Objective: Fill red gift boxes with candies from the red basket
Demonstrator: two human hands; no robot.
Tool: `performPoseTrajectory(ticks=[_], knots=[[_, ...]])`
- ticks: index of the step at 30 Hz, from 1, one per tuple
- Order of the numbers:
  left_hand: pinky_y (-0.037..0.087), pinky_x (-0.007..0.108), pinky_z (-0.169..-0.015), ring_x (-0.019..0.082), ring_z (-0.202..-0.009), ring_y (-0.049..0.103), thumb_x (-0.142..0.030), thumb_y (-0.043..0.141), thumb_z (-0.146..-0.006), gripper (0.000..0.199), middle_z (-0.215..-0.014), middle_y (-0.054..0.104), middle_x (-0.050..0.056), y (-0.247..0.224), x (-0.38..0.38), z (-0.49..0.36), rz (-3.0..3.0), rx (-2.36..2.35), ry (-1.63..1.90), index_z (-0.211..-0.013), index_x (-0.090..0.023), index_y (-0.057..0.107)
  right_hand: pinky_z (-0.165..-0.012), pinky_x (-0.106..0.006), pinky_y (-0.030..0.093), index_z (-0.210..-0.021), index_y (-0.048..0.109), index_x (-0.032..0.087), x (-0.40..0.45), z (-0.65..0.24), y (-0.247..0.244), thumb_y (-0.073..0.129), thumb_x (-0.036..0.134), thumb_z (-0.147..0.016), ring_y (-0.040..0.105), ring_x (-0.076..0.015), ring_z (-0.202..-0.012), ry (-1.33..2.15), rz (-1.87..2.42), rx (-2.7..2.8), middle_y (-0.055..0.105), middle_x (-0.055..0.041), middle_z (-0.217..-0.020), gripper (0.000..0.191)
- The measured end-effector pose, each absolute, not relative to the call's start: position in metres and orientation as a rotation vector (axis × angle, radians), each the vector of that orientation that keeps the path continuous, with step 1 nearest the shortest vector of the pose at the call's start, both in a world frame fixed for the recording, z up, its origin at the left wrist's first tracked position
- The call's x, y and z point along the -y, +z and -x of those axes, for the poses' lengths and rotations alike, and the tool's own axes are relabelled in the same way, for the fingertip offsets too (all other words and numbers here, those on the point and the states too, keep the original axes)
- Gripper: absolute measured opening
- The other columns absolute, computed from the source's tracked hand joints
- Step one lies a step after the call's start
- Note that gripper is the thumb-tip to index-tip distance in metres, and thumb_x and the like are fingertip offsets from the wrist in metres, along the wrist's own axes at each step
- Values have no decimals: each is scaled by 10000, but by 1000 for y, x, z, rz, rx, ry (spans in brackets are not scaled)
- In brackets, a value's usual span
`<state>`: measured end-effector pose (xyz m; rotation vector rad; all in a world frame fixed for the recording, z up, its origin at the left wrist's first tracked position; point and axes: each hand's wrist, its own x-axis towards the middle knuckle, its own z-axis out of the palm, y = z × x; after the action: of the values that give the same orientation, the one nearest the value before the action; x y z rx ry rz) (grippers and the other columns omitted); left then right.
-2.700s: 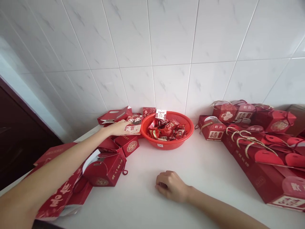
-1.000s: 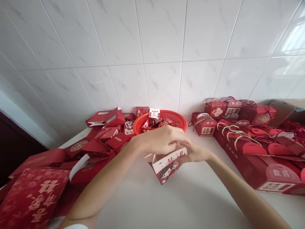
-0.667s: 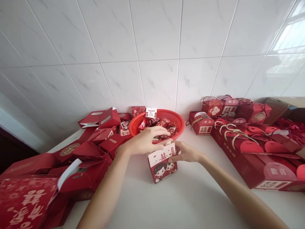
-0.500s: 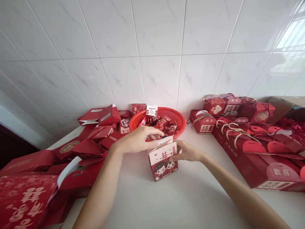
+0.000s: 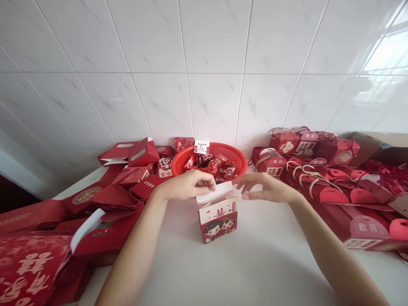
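A small red and white paper gift box (image 5: 219,221) with two cartoon faces stands upright on the white tabletop, its top open and its white flaps raised. At its back left top edge is my left hand (image 5: 191,185), fingers loosely curled with a gap to the thumb. Whether those fingertips touch the flap I cannot tell. My right hand (image 5: 266,187) hovers just right of the box, apart from it, with its fingers spread and slightly blurred. Right behind the box sits a red plastic basket (image 5: 242,163) of red-wrapped candies (image 5: 218,163).
Red boxes (image 5: 95,199) lie heaped along the left side, some with open flaps. On the right, several filled boxes with handles (image 5: 274,165) stand beside a large red carton (image 5: 321,216) and a brown cardboard box (image 5: 369,144). A tiled wall (image 5: 213,97) rises behind.
My right hand has let go of the box's right side and moved up and to the right. My left fingers have drawn back slightly from the opening. The box stays put.
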<state>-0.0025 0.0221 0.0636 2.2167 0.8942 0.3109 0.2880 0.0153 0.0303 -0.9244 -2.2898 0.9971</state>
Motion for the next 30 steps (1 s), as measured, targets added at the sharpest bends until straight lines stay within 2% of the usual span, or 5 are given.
performPoseTrajectory(ticks=[6, 11, 14, 22, 30], knots=[[498, 292, -810, 188, -915, 648, -304, 565, -908, 182, -991, 719, 34, 63, -20, -5, -2221, -874, 354, -987, -197, 689, -830, -353, 578, -958, 728, 173, -39, -276, 41, 763, 534, -785, 717, -216, -874, 932, 901, 1814, 765, -79, -932, 402], [505, 331, -950, 225, -1133, 649, -393, 593, -933, 351, -1214, 710, 69, 59, -20, -6, -2142, -847, 417, -1242, -238, 646, -768, -344, 570, -885, 719, 172, -70, -247, 23, 715, 474, -815, 707, -207, -809, 838, 893, 1875, 749, -61, -863, 309], [526, 362, -952, 234, -1106, 676, -469, 555, -959, 445, -1156, 735, 89, 57, -23, -3, -2032, -850, 474, -1336, -237, 603, -736, -314, 547, -872, 718, 176, -82, -235, 7, 648, 358, -868, 696, -191, -792, 747, 1021, 1999, 748, -49, -860, 195], [533, 413, -995, 290, -1130, 674, -526, 629, -851, 494, -1181, 734, 122, 33, -69, 9, -2029, -1207, 716, -1190, -171, 685, -749, -305, 506, -808, 724, 194, -91, -231, -10, 681, 223, -819, 668, -184, -788, 705, 1113, 2031, 752, -38, -859, 53], [499, 306, -893, 288, -1081, 680, -473, 656, -787, 463, -1239, 727, 98, 17, -107, -2, -2225, -1344, 107, -1147, -188, 717, -753, -303, 546, -911, 712, 170, -94, -235, -10, 626, 232, -842, 693, -184, -838, 808, 1029, 1916, 750, -67, -953, 126]])
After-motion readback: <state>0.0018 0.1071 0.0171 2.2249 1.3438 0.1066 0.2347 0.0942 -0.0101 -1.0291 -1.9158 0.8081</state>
